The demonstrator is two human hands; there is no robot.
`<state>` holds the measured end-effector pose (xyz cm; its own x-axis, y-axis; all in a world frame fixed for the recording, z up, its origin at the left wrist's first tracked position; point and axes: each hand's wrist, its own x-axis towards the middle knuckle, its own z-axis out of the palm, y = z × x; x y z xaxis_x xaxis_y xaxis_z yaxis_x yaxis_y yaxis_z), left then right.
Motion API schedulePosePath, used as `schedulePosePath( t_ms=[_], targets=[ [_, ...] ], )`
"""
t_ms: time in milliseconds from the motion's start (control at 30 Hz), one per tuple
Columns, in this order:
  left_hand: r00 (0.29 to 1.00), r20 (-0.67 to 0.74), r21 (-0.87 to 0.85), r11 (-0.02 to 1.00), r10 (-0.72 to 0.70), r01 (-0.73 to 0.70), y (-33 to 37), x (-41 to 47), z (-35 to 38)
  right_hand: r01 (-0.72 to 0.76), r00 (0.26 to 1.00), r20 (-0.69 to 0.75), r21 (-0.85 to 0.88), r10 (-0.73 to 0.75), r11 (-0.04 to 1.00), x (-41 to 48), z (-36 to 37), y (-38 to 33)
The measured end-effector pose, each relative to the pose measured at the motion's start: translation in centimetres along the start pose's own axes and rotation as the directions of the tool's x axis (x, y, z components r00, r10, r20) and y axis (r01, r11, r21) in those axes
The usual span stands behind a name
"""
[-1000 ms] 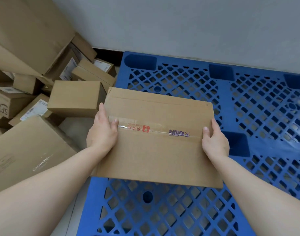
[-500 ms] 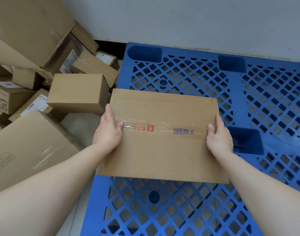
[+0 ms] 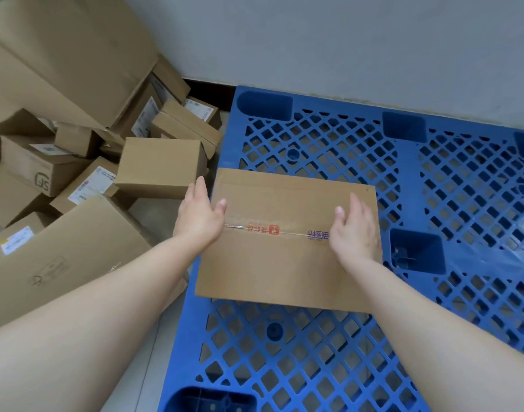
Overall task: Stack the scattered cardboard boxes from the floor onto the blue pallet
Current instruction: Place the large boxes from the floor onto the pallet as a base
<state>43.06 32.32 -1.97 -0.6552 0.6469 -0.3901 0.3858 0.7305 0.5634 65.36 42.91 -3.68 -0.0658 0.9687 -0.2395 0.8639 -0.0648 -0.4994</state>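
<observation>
Left hand (image 3: 199, 217) and right hand (image 3: 354, 233) flank the flat box, fingers straight and curled round nothing. Whether the palms touch the cardboard I cannot tell. Blue pallet (image 3: 314, 367) runs from twelve round to six o'clock. With one box showing on it, stacking has likely just begun. Loose boxes (image 3: 61, 55) are heaped on the floor from nine to eleven o'clock. Flat box (image 3: 284, 269) lies at centre, hard against the pallet's nine o'clock edge, probably to leave room beside it. Its tape seam (image 3: 293, 230) faces up.
</observation>
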Motion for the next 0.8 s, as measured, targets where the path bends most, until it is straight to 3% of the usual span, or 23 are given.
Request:
schedulePosePath(
  t_ms=[367, 800],
  targets=[
    [0.982, -0.170, -0.115, 0.991, -0.086, 0.066, -0.6, -3.6, -13.6, 0.188, 0.979, 0.057, 0.122, -0.196, 0.974, -5.7, -2.2, -14.7],
    [0.858, -0.382, -0.284, 0.927, -0.344, 0.245, -12.1, -6.3, -22.7, 0.447, 0.853, 0.220, 0.160, -0.473, 0.880, -13.4, 5.5, -26.9]
  ],
)
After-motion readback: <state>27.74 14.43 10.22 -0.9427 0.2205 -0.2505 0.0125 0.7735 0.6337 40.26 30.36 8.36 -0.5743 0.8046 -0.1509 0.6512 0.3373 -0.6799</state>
